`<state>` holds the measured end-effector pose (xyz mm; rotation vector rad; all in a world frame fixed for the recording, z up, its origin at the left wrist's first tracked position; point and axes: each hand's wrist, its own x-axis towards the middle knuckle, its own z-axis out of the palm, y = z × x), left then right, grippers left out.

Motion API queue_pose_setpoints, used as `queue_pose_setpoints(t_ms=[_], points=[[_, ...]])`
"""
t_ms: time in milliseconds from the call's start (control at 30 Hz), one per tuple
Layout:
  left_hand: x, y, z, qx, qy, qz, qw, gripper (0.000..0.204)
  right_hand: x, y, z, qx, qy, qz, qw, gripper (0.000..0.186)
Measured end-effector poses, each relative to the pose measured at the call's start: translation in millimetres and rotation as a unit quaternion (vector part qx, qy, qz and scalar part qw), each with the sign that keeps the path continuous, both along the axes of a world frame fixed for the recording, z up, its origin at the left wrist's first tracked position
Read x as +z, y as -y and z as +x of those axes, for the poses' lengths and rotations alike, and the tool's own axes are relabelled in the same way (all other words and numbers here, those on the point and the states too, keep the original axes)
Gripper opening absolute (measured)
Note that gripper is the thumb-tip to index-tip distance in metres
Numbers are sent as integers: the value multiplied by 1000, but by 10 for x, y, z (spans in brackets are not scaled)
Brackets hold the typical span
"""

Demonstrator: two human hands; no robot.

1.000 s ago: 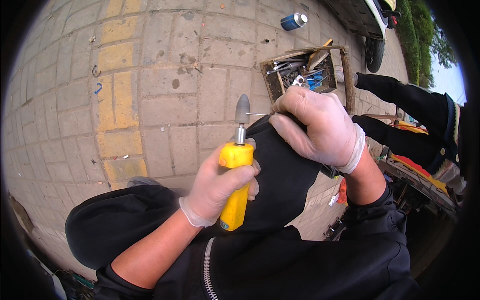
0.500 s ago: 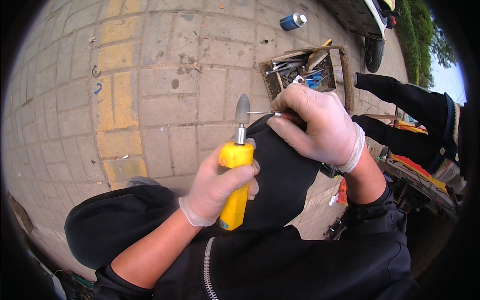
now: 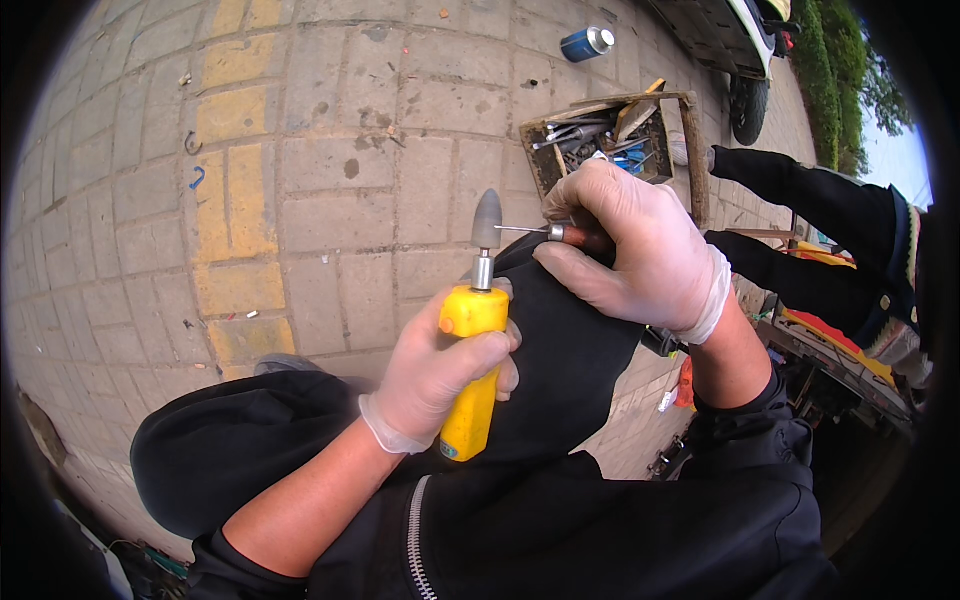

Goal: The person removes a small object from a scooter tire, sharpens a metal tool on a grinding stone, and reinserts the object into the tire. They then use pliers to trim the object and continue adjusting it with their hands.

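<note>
Wrapped round a yellow handheld grinder (image 3: 470, 400) is my left hand (image 3: 425, 375), in a clear whitish glove. The grinder stands nearly upright, with a grey bullet-shaped grinding stone (image 3: 487, 220) on its metal shaft. My right hand (image 3: 640, 250), gloved the same way, grips an awl (image 3: 580, 238) by its dark reddish-brown wooden handle. Its thin steel shank points left, and the tip meets or nearly meets the stone's right side; I cannot tell which. Both hands are above my black-trousered legs.
A wooden toolbox (image 3: 545, 160) full of hand tools stands on the paving beyond my right hand. Farther off lies a blue can (image 3: 585, 44) with a silver top. At the right another person's dark-clothed legs (image 3: 790, 180) show, near a vehicle's wheel (image 3: 748, 108).
My right hand's fingers have shifted slightly on the awl, so more of its wooden handle shows. The grinder has stayed almost in place.
</note>
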<state>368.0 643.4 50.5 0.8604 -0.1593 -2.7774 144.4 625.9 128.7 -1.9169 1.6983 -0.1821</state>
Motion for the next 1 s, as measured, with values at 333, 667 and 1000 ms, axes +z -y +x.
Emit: queue_pose_setpoints(t_ms=[333,667,1000], points=[[0,2,1,-1,-3,3,1000,57,-19,7,-14,32,-12,-11,999,17],[5,9,3,-1,-2,5,1000,57,-26,-1,-9,8,7,-12,1000,25],[18,14,1,-7,4,-3,1000,58,-18,4,-16,31,-5,-6,999,21]])
